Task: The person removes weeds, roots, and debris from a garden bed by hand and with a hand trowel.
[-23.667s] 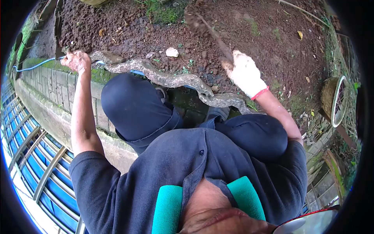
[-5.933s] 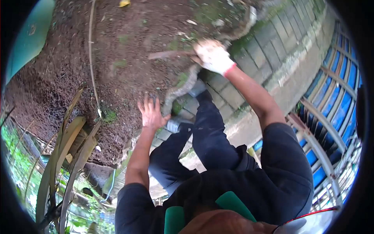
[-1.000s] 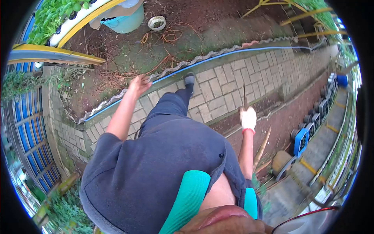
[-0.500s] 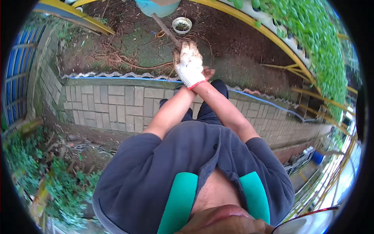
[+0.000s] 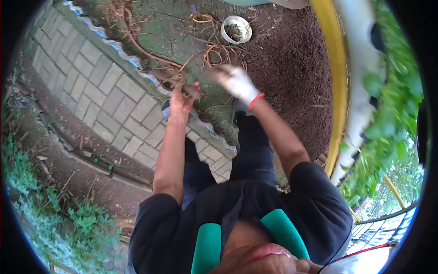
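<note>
My bare left hand (image 5: 181, 101) is low over the edge of the soil bed. Its fingers are closed around what looks like a brown stick (image 5: 169, 82), blurred and partly hidden by the fingers. My right hand (image 5: 233, 81) wears a white knit glove with a red cuff and soil-stained fingers. It hovers to the right of the left hand, apart from it, and motion smears its fingers. Beyond the glove lies a coil of orange-brown vine (image 5: 216, 55) on the ground. A white bowl (image 5: 236, 30) with green plant bits in it sits farther off.
A wavy bed edging (image 5: 119, 51) runs between the soil and the brick path (image 5: 98, 89). At the right, a yellow curved frame (image 5: 336, 91) and a white pipe (image 5: 362, 55) with leafy plants rise close by. Dry roots (image 5: 132, 39) lie on the bed.
My hands, crossed together at the stick before, have come apart. The stick now appears in my left hand, and the glove is to the right. The view has turned and moved closer to the bed.
</note>
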{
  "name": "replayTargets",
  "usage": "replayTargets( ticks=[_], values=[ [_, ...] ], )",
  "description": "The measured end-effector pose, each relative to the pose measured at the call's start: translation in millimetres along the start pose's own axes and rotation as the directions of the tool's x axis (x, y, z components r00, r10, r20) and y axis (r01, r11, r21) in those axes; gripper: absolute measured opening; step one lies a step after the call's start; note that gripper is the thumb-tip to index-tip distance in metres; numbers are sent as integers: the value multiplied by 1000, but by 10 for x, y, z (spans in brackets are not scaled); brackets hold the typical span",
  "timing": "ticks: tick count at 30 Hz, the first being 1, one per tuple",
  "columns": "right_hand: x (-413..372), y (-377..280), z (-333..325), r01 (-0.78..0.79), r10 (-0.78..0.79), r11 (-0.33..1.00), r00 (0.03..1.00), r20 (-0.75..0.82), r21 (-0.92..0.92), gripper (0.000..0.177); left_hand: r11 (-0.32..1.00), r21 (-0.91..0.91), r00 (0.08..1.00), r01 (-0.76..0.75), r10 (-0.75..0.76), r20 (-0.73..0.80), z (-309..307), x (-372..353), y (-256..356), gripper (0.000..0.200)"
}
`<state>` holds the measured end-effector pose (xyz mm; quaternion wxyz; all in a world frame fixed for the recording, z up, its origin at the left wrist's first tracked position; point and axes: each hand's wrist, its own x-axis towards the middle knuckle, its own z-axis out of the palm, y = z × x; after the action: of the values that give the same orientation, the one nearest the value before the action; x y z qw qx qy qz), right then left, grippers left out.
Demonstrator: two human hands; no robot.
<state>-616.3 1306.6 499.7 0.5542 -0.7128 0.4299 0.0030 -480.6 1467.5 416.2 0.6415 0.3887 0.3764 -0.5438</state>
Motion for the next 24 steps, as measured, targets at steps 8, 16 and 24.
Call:
replayTargets(
  ticks=[8, 16, 24],
  values=[
    [2011, 2695, -696, -338, 604, 742, 711, -360, 579, 59, 949, 314, 980, -12, 74, -186, -884, 411, -308, 28],
    [2705, 3230, -549, 344, 2, 771, 840, -542, 536, 30, 963, 221, 961, -154, 197, -192, -461, 5, -560, 35],
    [3845, 1726, -549, 509, -356, 523, 859, -367, 684, 32, 898, 193, 891, -395, 426, -158, -365, -154, -1067, 40]
  ],
)
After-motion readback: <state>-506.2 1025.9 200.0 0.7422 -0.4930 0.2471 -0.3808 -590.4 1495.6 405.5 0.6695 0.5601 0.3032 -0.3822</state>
